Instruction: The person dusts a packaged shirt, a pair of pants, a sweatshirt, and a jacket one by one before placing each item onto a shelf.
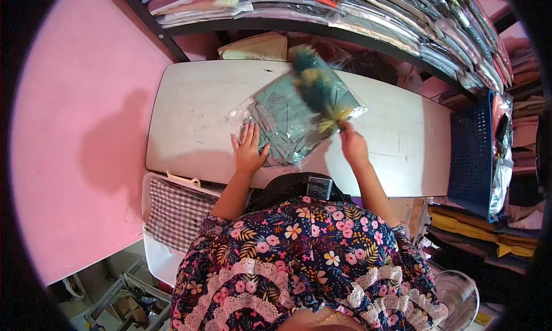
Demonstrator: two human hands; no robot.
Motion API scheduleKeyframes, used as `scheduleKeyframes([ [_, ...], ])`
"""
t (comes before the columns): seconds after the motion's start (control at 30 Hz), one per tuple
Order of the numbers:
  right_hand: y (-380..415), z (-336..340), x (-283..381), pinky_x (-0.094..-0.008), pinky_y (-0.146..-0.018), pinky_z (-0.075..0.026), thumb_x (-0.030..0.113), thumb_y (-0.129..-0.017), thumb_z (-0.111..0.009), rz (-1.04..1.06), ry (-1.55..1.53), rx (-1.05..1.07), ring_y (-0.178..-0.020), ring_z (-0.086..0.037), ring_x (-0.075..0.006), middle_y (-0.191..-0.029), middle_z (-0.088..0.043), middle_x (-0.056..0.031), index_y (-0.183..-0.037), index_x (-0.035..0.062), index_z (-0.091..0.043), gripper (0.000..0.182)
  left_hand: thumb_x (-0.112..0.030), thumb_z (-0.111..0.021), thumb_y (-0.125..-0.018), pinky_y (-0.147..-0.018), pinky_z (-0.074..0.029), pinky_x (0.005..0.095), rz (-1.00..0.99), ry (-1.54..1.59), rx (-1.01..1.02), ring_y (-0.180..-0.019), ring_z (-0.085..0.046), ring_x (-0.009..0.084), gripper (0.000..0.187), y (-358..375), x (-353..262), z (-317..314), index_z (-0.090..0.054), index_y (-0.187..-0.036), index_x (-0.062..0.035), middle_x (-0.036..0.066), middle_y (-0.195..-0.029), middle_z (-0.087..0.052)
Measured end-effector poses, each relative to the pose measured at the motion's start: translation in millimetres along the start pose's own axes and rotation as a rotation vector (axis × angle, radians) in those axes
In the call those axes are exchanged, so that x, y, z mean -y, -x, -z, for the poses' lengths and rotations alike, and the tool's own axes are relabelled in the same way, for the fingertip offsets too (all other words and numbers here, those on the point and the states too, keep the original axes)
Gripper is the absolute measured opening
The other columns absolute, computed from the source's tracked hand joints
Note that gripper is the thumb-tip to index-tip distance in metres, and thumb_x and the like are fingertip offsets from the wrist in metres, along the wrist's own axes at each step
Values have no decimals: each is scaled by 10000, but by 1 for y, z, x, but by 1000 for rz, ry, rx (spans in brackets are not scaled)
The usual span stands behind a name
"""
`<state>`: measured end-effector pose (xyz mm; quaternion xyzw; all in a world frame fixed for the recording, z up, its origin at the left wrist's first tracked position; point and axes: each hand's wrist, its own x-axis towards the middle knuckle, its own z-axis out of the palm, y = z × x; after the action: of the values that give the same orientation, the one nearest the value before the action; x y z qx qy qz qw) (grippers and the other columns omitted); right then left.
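A green folded garment in a clear plastic bag point(280, 115) lies at an angle on the white table. My left hand point(249, 150) rests flat on the bag's lower left edge with its fingers spread. In my right hand point(352, 142), closed at the bag's right side, is the handle end of a feather duster point(315, 84). The duster's dark green and yellow feathers are smeared by motion and stretch over the upper right part of the bag, hiding some of it.
The white table point(195, 110) meets a pink wall at left. Bagged garments point(379, 20) fill a shelf above its back edge. A blue basket point(471, 153) stands at the right end. Near my left arm is a white bin point(164, 262) with checked cloth point(178, 210).
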<state>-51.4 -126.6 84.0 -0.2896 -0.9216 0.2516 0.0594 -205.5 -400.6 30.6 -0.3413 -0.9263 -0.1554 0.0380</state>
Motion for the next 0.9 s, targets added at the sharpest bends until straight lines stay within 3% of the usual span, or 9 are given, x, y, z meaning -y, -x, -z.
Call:
scheduleKeyframes([
  [0.17, 33, 2, 17, -482, -650, -499, 213, -850, -539, 380, -42, 330, -748, -613, -382, -851, -626, -186, -1228, 220, -490, 382, -373, -631, -751, -1037, -162, 610, -30, -92, 103, -1330, -305, 233, 700, 2, 12, -10, -404, -1337, -64, 93, -1429, -348],
  [0.23, 28, -7, -6, -478, -655, -499, 206, -841, -544, 272, -30, 216, -759, -616, -373, -876, -629, -176, -1228, 235, -492, 391, -376, -629, -749, -1035, -167, 608, -41, -65, -43, -1322, -319, 243, 701, 3, 10, -12, -406, -1337, -68, 95, -1419, -366],
  [0.4, 13, -6, -46, -494, -605, -483, 182, -865, -517, -165, 30, -158, -703, -605, -410, -780, -620, -221, -1192, 137, -491, 331, -384, -620, -759, -1039, -159, 606, -33, -38, -61, -1327, -311, 254, 708, 1, 4, -6, -391, -1349, -67, 90, -1429, -352],
  [0.5, 35, -6, -35, -496, -608, -482, 160, -866, -519, -62, -127, -141, -702, -598, -422, -829, -626, -224, -1197, 130, -475, 335, -382, -619, -760, -1041, -153, 610, -40, -40, -56, -1329, -305, 260, 705, 1, 7, -7, -392, -1348, -66, 96, -1428, -351],
  [0.57, 61, -25, -43, -487, -608, -489, 171, -857, -531, 202, -218, -50, -711, -604, -409, -885, -629, -195, -1211, 163, -474, 359, -379, -618, -761, -1043, -147, 611, -42, -32, -50, -1330, -302, 264, 702, 2, 7, -7, -393, -1346, -64, 101, -1425, -352],
  [0.63, 86, -14, -28, -475, -611, -498, 178, -848, -536, 284, -113, 195, -718, -611, -389, -930, -625, -169, -1212, 202, -486, 368, -377, -617, -763, -1046, -141, 612, -41, -26, -44, -1332, -298, 267, 698, 2, 10, -3, -395, -1344, -62, 105, -1423, -354],
  [0.7, 95, -12, -37, -466, -611, -503, 185, -846, -538, 244, 11, 271, -716, -617, -375, -925, -623, -159, -1215, 217, -488, 374, -384, -607, -771, -1054, -123, 607, 33, -151, 337, -1344, -272, 261, 695, 0, 14, 1, -386, -1351, -70, 98, -1440, -326],
  [0.83, 96, -16, -79, -472, -616, -495, 144, -859, -512, -183, -71, -181, -761, -614, -401, -934, -635, -193, -1203, 166, -495, 345, -390, -591, -780, -1057, -118, 602, -10, -54, 2, -1347, -269, 240, 686, 4, 13, -6, -379, -1357, -85, 75, -1444, -326],
  [0.9, 91, -5, -84, -485, -625, -486, 134, -873, -501, -366, -79, -238, -776, -610, -413, -916, -632, -216, -1185, 118, -498, 313, -388, -591, -779, -1055, -123, 603, -13, -50, 14, -1349, -265, 237, 693, 3, 16, -9, -374, -1359, -77, 77, -1442, -329],
])
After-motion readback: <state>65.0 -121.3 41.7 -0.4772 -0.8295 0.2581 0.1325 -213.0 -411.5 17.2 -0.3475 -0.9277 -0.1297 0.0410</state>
